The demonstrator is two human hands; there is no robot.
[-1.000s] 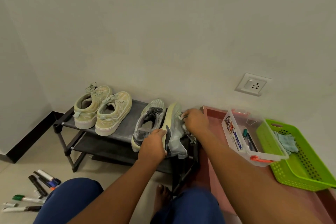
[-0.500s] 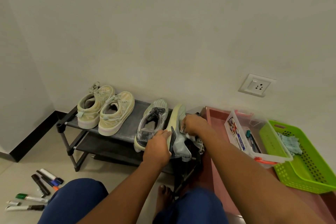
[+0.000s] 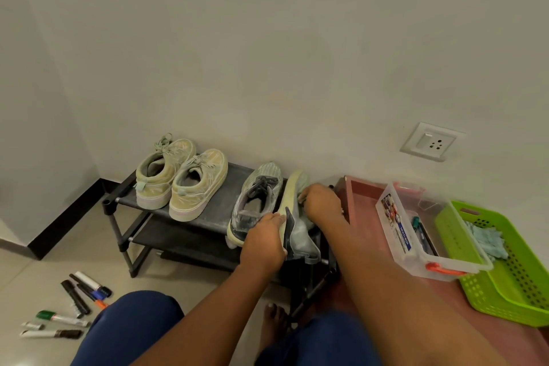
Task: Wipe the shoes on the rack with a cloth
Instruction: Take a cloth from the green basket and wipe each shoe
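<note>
Head view: my left hand gripped the heel of the grey shoe, tipped on its side at the rack's right end. Right hand curled against its upper, apparently pinching a cloth, mostly hidden.

Left hand grips; right hand seemingly pinches, fingers curled.

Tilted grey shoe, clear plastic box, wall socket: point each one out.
Tilted grey shoe (image 3: 292, 196): head view, on its pale sole edge.
Clear plastic box (image 3: 396, 236): head view, on its labelled side wall.
Wall socket (image 3: 432, 141): head view, on the faceplate's middle.
</note>
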